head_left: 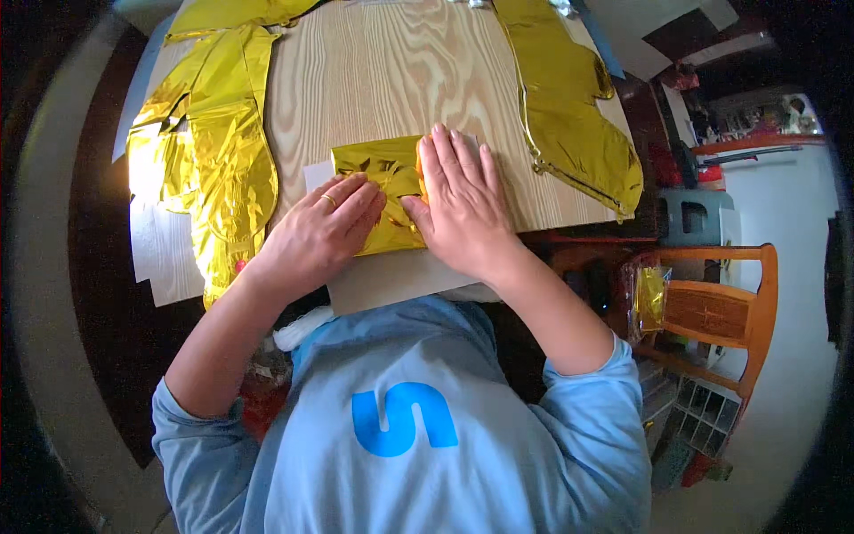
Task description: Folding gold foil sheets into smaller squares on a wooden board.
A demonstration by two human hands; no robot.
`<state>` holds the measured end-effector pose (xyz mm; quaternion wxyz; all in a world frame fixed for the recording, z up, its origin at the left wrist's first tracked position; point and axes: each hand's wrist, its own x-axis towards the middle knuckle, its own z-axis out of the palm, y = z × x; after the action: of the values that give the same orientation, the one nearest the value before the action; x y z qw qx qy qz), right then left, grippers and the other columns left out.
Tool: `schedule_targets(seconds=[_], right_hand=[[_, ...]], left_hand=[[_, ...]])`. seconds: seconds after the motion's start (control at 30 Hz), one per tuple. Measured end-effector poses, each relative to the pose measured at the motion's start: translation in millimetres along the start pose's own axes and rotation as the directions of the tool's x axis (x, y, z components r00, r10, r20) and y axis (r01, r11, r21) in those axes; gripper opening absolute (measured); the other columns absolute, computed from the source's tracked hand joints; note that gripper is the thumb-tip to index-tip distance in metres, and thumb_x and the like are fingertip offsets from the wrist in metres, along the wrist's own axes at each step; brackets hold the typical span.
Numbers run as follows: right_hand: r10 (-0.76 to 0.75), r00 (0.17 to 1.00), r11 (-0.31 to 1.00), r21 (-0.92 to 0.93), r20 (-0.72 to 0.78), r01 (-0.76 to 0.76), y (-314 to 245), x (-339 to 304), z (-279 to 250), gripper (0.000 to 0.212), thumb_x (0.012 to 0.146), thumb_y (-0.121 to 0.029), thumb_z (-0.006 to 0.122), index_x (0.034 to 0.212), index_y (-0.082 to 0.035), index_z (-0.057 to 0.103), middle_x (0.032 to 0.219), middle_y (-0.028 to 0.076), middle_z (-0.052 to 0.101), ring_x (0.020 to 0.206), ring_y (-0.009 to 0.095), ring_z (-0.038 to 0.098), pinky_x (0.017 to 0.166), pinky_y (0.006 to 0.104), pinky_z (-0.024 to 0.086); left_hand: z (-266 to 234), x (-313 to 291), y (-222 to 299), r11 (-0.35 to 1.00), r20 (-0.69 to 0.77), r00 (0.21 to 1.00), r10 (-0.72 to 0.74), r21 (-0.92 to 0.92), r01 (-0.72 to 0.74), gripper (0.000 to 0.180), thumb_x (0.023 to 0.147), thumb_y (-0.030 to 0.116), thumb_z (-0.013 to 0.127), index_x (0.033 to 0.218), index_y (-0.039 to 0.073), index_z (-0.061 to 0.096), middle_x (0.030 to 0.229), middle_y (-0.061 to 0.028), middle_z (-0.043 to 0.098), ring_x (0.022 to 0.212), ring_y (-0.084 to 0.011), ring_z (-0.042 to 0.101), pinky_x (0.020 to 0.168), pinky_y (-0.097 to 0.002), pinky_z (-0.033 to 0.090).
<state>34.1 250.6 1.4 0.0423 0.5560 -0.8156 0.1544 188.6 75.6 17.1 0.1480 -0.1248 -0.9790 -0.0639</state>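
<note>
A piece of shiny gold foil [391, 233] lies on a pale grey-white sheet [378, 283] at the near edge of the wood-grain board. My left hand [325, 227], with a ring on one finger, rests on the foil's left part; its fingers are stretched out close together and its thumb is hidden. Flat over the foil's right side lies my right hand [463, 200], fingers straight and pointing away from me. Along its index finger shows the rim of an orange thing [422, 171], mostly covered by the hand, so its kind is unclear. Creases run across the foil between my hands.
Large crumpled gold foil pieces lie on the board [374, 80]: one at left [227, 133], another at right [574, 111]. Pale sheets [169, 254] stick out beneath the left foil. A wooden chair [712, 311] and a grey plastic stool [694, 214] stand at right.
</note>
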Motion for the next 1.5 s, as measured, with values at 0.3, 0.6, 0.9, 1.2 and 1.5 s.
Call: schedule_targets(seconds=[0.3,0.6,0.9,1.2,1.5], right_hand=[[0.002,0.999,1.000,-0.012,0.052,-0.002,0,1,1,0.083,0.094,-0.046,0.056,0.152,0.006,0.028,0.161,0.024,0.024,0.150,0.038,0.021,0.120,0.0612,0.009],[-0.015,0.995,1.000,-0.021,0.098,0.017,3,1,-1,0.076,0.092,-0.028,0.052,0.154,0.004,0.022,0.162,0.024,0.020,0.150,0.039,0.020,0.119,0.0629,0.008],[0.039,0.991,0.998,-0.056,0.129,-0.032,-3,3,-5,0.072,0.099,-0.038,0.047,0.155,0.001,0.025,0.162,0.022,0.022,0.151,0.037,0.020,0.120,0.0590,0.009],[0.008,0.997,0.999,-0.049,0.072,-0.004,0,2,1,0.076,0.096,-0.041,0.050,0.154,0.001,0.025,0.161,0.023,0.023,0.149,0.039,0.024,0.116,0.0659,0.013],[0.036,0.971,0.971,-0.239,0.235,0.022,0,2,0,0.087,0.092,-0.057,0.048,0.160,-0.012,0.016,0.166,0.016,0.010,0.153,0.036,0.008,0.119,0.0633,0.005]], left_hand=[[-21,-10,0,0.996,0.103,0.992,-0.078,-0.032,0.081,0.046,0.084,0.017,0.066,0.127,0.001,0.061,0.136,-0.0157,0.055,0.132,-0.0339,0.051,0.112,-0.0482,0.041],[4,15,63,0.944,0.072,0.974,-0.216,-0.240,0.228,0.089,0.082,0.051,0.067,0.149,-0.001,0.038,0.154,-0.0215,0.038,0.145,-0.0374,0.035,0.118,-0.0519,0.027],[4,-14,87,0.919,0.231,0.901,-0.367,-0.057,0.389,0.101,0.085,0.068,0.051,0.152,-0.004,0.029,0.161,-0.0228,0.025,0.150,-0.0371,0.023,0.122,-0.0505,0.016],[-31,0,86,0.884,0.264,0.849,-0.458,0.027,0.468,0.085,0.089,0.051,0.062,0.145,-0.008,0.039,0.145,-0.0282,0.046,0.138,-0.0408,0.042,0.119,-0.0556,0.021],[26,75,60,0.862,-0.074,0.873,-0.482,-0.222,0.457,0.085,0.095,0.058,0.048,0.150,-0.006,0.033,0.153,-0.0255,0.037,0.141,-0.0430,0.036,0.117,-0.0567,0.022]])
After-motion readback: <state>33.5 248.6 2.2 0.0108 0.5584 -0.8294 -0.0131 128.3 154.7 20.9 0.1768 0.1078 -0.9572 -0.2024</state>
